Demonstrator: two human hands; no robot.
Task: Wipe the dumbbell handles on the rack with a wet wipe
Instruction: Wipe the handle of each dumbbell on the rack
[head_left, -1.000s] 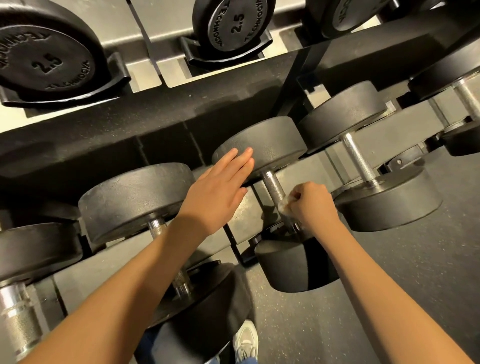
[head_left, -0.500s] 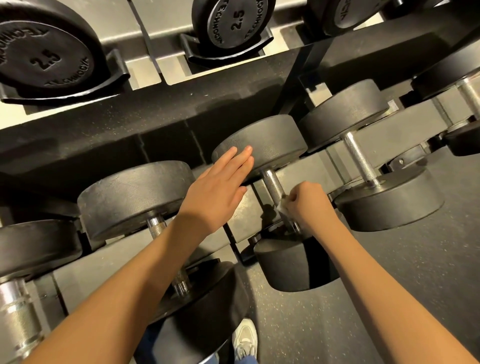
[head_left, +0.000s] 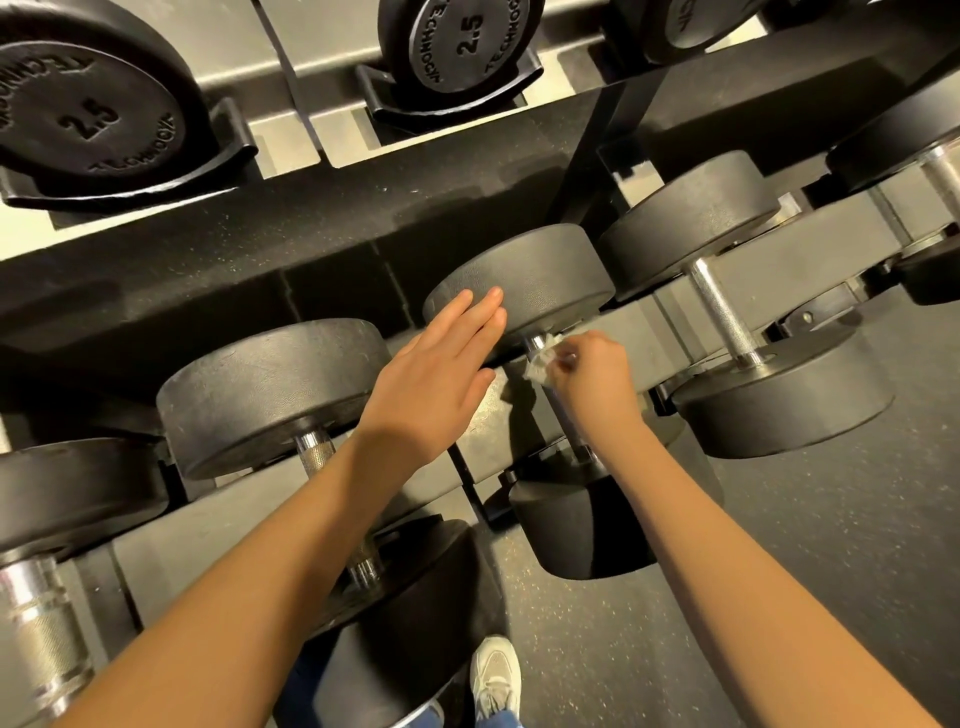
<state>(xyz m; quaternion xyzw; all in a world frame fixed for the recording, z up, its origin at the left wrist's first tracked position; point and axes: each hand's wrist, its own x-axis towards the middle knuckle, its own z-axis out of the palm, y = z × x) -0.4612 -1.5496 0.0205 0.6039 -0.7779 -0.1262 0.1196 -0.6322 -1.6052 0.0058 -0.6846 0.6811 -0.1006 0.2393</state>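
My left hand (head_left: 431, 384) lies flat, fingers straight and together, on the far dumbbell head (head_left: 540, 280). Just right of it, my right hand (head_left: 592, 379) is curled around the wet wipe (head_left: 539, 364), pressing it on the handle (head_left: 536, 344) directly under that head.

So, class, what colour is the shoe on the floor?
The lace-up shoe is white, best seen in head view.
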